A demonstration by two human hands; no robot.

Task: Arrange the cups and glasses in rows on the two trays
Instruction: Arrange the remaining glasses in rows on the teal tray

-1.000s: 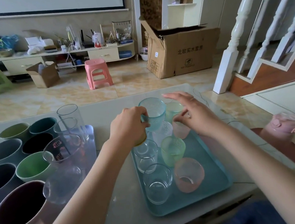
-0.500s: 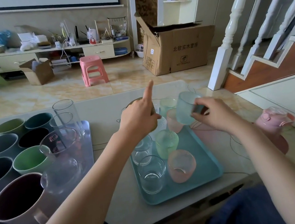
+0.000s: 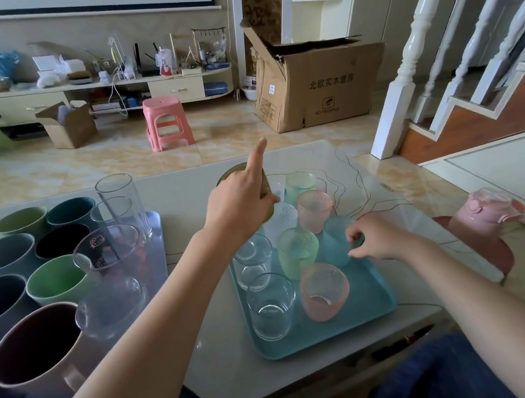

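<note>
- Two trays on the pale surface (image 3: 207,362): teal tray (image 3: 370,309) at 5 o'clock of centre, clear tray (image 3: 154,222) at 9 o'clock.
- On the teal tray: two clear glasses (image 3: 268,306) in the left row, green glass (image 3: 298,252) and pink glass (image 3: 324,291) in the middle row, another pink glass (image 3: 314,209) and a pale green glass (image 3: 300,183) toward 12 o'clock.
- Left hand (image 3: 239,206) clamped around an olive cup (image 3: 264,187), held above the tray's 11 o'clock corner, index finger pointing up and away.
- Right hand (image 3: 377,239) pinching the blue glass (image 3: 336,241), fingers closed on its rim and side; glass upright at the tray's 3 o'clock edge, just beside the green glass.
- On the clear tray: tall tumblers (image 3: 117,199) at 12 o'clock, a printed glass mug (image 3: 110,255) near the middle.
- At 9 o'clock of that tray, a cluster of ceramic mugs (image 3: 54,281), rims up.
- Pink pig bottle (image 3: 485,209) at 3 o'clock, well apart from the trays.
</note>
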